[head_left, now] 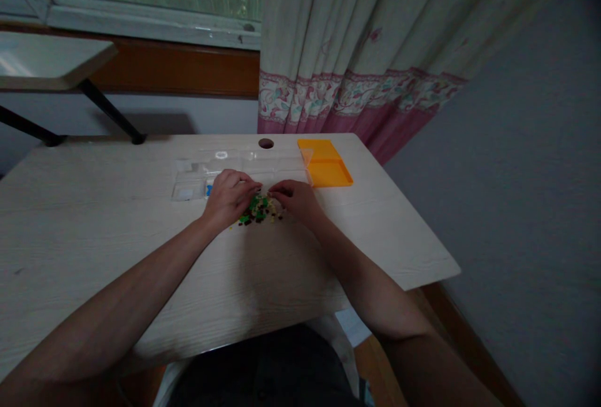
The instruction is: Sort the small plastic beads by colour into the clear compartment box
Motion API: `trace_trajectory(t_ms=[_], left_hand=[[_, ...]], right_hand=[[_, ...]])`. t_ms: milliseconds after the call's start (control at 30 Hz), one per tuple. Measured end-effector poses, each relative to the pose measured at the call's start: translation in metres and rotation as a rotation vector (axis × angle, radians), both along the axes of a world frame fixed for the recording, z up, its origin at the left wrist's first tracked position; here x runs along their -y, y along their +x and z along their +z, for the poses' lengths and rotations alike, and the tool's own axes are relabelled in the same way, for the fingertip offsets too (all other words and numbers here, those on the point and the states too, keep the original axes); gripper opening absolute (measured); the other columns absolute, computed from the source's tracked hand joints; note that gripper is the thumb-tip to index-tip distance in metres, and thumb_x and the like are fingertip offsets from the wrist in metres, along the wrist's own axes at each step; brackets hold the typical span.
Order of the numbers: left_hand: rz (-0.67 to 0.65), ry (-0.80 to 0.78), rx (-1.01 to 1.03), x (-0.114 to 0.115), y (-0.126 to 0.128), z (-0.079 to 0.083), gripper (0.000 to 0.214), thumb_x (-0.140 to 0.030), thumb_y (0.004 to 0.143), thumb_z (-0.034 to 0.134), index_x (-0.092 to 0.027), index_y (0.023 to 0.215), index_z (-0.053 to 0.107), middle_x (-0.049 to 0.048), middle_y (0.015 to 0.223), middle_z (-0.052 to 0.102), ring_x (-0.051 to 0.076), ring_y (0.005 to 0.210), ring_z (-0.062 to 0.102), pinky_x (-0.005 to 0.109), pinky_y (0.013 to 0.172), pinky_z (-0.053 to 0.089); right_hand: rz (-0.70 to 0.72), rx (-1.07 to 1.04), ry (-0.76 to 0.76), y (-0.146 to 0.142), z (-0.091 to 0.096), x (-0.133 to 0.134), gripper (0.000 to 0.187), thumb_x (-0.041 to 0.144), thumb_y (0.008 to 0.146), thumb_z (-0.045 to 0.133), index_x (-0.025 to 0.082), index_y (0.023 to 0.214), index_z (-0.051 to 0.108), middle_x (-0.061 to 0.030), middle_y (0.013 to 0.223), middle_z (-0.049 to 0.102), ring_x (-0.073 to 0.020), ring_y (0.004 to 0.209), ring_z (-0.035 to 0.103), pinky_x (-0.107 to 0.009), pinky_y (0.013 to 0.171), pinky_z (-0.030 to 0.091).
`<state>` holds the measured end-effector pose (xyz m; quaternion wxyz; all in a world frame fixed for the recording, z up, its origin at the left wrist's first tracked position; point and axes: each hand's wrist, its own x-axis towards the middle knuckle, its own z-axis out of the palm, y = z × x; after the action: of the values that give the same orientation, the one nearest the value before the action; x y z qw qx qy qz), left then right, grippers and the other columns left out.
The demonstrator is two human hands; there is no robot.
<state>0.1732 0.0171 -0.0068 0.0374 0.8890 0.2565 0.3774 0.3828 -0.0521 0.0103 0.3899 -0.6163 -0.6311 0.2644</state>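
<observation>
A loose pile of tiny green, dark and yellowish pieces (257, 210) lies on the pale wooden table (188, 282). At the pile's upper left is my left hand (230, 193), its fingers pinched together over the pieces. From the right comes my right hand (297, 197), thumb and fingertips also drawn together, close to the left fingertips. Whatever either hand pinches is too small to make out. Just beyond them sits a clear plastic compartment box (277, 161), with small blue pieces (209, 190) in a left compartment partly covered by my left hand.
An orange tray-like case (328, 172) lies right of the clear box. Behind it is a round cable hole (266, 143) in the table. A raised shelf (51, 59) on black legs stands at the back left. A patterned curtain (338, 37) hangs behind the table.
</observation>
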Motion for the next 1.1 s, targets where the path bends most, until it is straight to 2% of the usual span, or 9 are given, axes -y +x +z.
trace_trajectory(t_ms=[100,267,567,867,1100], left_hand=[[-0.074,0.035,-0.054,0.005,0.001,0.004,0.026,-0.034,0.096,0.056,-0.027,0.117,0.069,0.0072,0.105,0.068,0.023,0.101,0.056,0.042,0.090,0.043],[-0.070,0.027,-0.064,0.006,0.000,0.003,0.031,-0.043,0.094,0.059,-0.027,0.118,0.069,0.0070,0.104,0.069,0.024,0.101,0.059,0.042,0.092,0.043],[-0.030,0.018,-0.026,0.005,0.000,0.002,0.026,-0.043,0.094,0.058,-0.028,0.111,0.071,0.0052,0.096,0.071,0.023,0.098,0.060,0.042,0.091,0.043],[-0.013,0.019,0.005,0.000,-0.001,0.000,0.024,-0.039,0.095,0.057,-0.029,0.109,0.074,0.0048,0.091,0.073,0.022,0.094,0.060,0.042,0.088,0.044],[0.059,-0.017,0.050,-0.001,0.000,-0.001,0.025,-0.042,0.095,0.058,-0.024,0.098,0.075,0.0055,0.090,0.072,0.023,0.092,0.060,0.041,0.085,0.045]], right_hand=[[0.007,-0.125,-0.044,-0.005,-0.001,0.001,0.023,0.036,0.082,0.068,0.017,0.091,0.077,-0.0007,0.071,0.070,-0.0127,0.067,0.061,-0.023,0.065,0.044],[0.000,-0.303,-0.066,-0.015,-0.004,0.001,0.026,0.041,0.078,0.071,0.017,0.087,0.076,-0.0012,0.075,0.072,-0.0129,0.069,0.062,-0.024,0.068,0.046],[-0.044,-0.342,-0.085,-0.022,-0.007,0.001,0.033,0.050,0.080,0.066,0.018,0.080,0.074,-0.0006,0.069,0.067,-0.0136,0.068,0.060,-0.023,0.061,0.044],[-0.004,-0.218,-0.019,-0.022,-0.004,0.002,0.033,0.045,0.091,0.054,0.019,0.083,0.073,-0.0014,0.070,0.065,-0.0157,0.074,0.062,-0.024,0.064,0.044],[0.038,0.117,0.070,-0.010,0.000,-0.003,0.019,0.031,0.092,0.061,0.019,0.095,0.075,-0.0035,0.091,0.070,-0.0138,0.086,0.061,-0.024,0.079,0.045]])
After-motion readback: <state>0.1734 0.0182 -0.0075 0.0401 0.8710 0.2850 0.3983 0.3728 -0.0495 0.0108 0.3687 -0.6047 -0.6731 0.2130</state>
